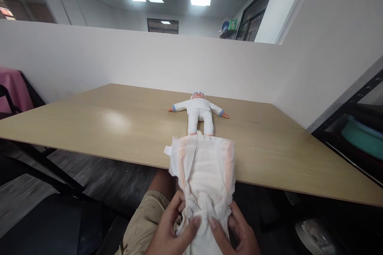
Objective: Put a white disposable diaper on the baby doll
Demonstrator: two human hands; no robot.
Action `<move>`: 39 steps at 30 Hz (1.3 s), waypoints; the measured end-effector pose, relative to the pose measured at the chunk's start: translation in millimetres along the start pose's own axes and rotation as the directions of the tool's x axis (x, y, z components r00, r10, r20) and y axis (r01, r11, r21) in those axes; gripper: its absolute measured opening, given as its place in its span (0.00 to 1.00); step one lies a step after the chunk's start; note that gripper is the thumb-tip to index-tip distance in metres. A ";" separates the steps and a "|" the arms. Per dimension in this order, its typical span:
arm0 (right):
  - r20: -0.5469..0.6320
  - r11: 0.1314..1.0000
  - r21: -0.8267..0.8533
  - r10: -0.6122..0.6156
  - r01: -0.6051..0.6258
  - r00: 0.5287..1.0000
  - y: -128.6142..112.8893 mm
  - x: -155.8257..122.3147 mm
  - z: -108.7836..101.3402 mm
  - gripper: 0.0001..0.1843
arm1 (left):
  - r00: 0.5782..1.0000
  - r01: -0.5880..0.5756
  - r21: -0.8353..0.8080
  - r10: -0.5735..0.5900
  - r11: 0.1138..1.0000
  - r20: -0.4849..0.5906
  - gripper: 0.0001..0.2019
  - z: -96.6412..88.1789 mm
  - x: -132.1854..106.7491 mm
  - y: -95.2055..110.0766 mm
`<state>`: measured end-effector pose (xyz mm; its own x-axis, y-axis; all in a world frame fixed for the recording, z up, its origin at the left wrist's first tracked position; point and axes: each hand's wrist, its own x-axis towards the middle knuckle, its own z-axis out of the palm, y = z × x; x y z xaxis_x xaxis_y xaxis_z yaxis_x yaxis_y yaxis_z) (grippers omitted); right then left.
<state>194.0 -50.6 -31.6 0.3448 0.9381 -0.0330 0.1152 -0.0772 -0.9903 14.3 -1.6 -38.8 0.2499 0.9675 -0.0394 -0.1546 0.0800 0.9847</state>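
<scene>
An unfolded white diaper with peach-coloured side strips spans from my lap up over the table's front edge. My left hand grips its left side, the thumb pressing on the inner padding. On the opposite side my right hand holds it the same way, thumb on top and fingers curled beneath. Between the thumbs the padding is bunched. A fastening tab sticks out at the diaper's upper left. Beyond it a baby doll in a white outfit with blue cuffs lies on its back, arms spread, its feet partly hidden by the diaper.
The wooden table stretches wide before me against a low white wall. At the right stands a dark metal rack holding teal fabric. A black chair stands at lower left, and a pink cloth hangs at far left.
</scene>
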 end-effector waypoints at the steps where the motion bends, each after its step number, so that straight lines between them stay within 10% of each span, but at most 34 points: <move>1: 0.014 1.000 -0.004 -0.006 0.006 1.000 -3.5 8.6 5.8 0.42 | 1.000 -0.023 -0.036 0.023 0.999 0.002 0.20 0.5 9.5 -1.9; 9: -0.053 0.892 -0.421 -0.208 0.167 0.977 16.8 37.6 -0.1 0.26 | 0.993 0.107 -0.160 -0.097 0.981 0.067 0.26 -11.3 43.6 -29.9; 15: 0.052 0.609 -0.613 -0.605 0.504 0.794 2.0 67.3 1.5 0.22 | 0.990 0.137 -0.167 -0.128 0.976 0.061 0.30 -7.2 39.1 -30.1; 24: 0.525 0.421 -0.660 -0.333 0.622 0.783 -15.2 159.2 46.2 0.35 | 0.997 -0.044 0.362 0.017 0.931 0.077 0.22 -35.2 38.4 -19.8; 28: 0.549 0.414 -0.662 -0.301 0.625 0.780 -11.9 166.9 43.8 0.35 | 0.963 -0.264 0.590 0.168 0.763 0.213 0.11 -64.7 74.1 19.1; 32: 0.551 0.410 -0.648 -0.330 0.642 0.767 -11.1 166.2 41.8 0.35 | 0.829 -0.520 0.781 0.425 0.344 0.364 0.11 -83.2 166.0 58.7; 39: 0.543 0.387 -0.653 -0.360 0.651 0.758 -2.5 169.0 43.4 0.35 | 0.522 -0.811 0.514 0.052 -0.281 0.852 0.54 -49.6 317.6 87.6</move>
<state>211.5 122.8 -40.5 -0.2860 0.9226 0.2589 0.8772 0.3608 -0.3168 32.7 324.5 26.5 0.9363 0.3044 0.1754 0.3320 -0.9300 -0.1580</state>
